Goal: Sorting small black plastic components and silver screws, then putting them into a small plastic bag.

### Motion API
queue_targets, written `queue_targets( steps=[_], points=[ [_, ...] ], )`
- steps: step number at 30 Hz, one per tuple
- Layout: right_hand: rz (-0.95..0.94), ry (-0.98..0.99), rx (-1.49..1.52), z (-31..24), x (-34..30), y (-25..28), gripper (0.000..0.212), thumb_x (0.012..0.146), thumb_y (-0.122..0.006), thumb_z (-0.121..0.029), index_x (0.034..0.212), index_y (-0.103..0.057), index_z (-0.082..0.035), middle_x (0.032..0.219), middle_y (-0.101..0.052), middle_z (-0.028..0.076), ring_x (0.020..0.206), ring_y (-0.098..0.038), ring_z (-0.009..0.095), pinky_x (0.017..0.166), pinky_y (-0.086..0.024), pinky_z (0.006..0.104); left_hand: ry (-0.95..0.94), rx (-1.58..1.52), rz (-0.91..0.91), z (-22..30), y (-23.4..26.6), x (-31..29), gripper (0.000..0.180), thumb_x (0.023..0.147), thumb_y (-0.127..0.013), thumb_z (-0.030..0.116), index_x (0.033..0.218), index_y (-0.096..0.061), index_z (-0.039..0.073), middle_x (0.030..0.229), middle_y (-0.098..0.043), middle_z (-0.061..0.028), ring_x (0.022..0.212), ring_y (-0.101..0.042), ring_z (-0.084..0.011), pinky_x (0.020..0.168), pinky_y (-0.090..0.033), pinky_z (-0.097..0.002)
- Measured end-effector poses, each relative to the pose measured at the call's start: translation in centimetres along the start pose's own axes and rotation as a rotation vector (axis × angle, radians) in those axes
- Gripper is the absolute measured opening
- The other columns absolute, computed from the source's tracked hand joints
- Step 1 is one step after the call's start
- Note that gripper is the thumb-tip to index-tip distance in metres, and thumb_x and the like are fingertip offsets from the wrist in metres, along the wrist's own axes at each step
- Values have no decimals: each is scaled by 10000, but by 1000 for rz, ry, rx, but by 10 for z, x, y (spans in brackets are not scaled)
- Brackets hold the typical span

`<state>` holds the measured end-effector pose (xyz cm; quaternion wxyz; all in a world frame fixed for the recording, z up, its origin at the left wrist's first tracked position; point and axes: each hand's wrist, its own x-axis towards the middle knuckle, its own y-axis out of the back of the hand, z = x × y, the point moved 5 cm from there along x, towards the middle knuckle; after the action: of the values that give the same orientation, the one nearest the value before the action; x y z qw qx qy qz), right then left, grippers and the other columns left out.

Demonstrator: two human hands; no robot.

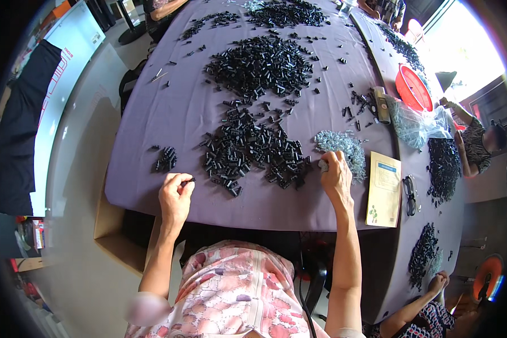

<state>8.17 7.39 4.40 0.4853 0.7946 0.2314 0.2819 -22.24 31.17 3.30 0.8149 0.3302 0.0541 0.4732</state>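
My left hand (176, 196) is near the table's front edge, its thumb and fingers pinched on a small black plastic piece (190, 181). Just beyond it lies a little cluster of black pieces (166, 159). A large heap of the same short black tube-like pieces (248, 149) spreads between my hands. On the right, my right hand (338, 177) reaches to the near left side of a pile of small clear pieces (343, 145). Its fingers are closed together, with a pale bit (323, 165) showing at the fingertips, too small to name.
A bigger black heap (259, 66) lies farther up the purple-covered table (146, 121). Right of the clear pile are a yellow booklet (383, 190), eyeglasses (410, 196), a clear plastic bag (414, 124) and a red basket (414, 89). Other people (479, 146) sit around. A cardboard box (118, 234) stands below left.
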Motion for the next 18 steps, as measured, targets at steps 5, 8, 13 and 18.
queue_targets(
  steps=[5,8,13,18],
  points=[
    [26,57,1,-1,-7,5,244,701,-528,61,899,-592,-65,905,-534,132,852,-564,335,700,-470,423,-43,112,25,-3,1,3,124,749,-669,37,872,-652,40,826,-563,-77,675,-564,-220,628,-466,-323],
    [69,87,-22,-6,-7,9,201,709,-539,45,865,-605,-64,866,-548,111,856,-565,323,704,-472,422,-94,170,61,-3,1,4,109,768,-659,55,876,-656,51,844,-560,-87,750,-588,-265,679,-477,-357],
    [31,81,-49,-4,-11,3,237,710,-514,76,906,-558,-48,913,-516,128,876,-547,330,705,-472,429,-151,270,102,5,-3,7,244,783,-647,63,1027,-636,59,897,-559,-114,794,-598,-299,691,-491,-384],
    [88,42,56,-8,-29,6,300,702,-487,107,953,-513,-54,949,-498,144,891,-529,372,706,-453,449,-9,189,68,6,-5,1,279,796,-635,72,1073,-611,49,944,-573,-126,829,-597,-316,719,-489,-386]
  ],
)
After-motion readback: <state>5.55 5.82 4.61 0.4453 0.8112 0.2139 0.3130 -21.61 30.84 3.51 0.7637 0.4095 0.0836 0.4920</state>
